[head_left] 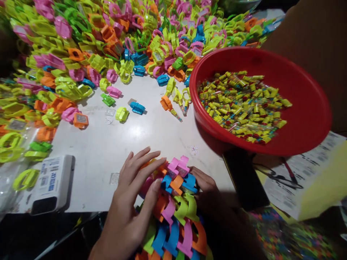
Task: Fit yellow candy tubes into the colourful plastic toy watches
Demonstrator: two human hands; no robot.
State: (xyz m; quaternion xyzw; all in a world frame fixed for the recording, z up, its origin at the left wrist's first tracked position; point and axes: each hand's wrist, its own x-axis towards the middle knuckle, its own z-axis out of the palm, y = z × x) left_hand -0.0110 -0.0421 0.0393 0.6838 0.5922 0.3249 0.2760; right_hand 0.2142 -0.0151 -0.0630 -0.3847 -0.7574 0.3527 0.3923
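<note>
A packed bundle of plastic toy watches [176, 213] in pink, blue, orange, yellow and green stands at the table's near edge. Whatever contains the bundle, if anything, cannot be made out. My left hand [132, 202] lies against its left and upper side, fingers stretched and apart, thumb along the watches. On the far right side my right hand [203, 180] curls against the bundle; its fingertips are partly hidden behind a blue watch. Topmost is a pink toy watch [179, 165].
A large heap of loose toy watches [108, 39] covers the back and left. At right, a red basin [306, 108] holds many small yellow-capped tubes [244, 104]. A dark phone [245, 178], papers [320, 173] and a cable lie below it. A white boxy device [52, 182] sits front left.
</note>
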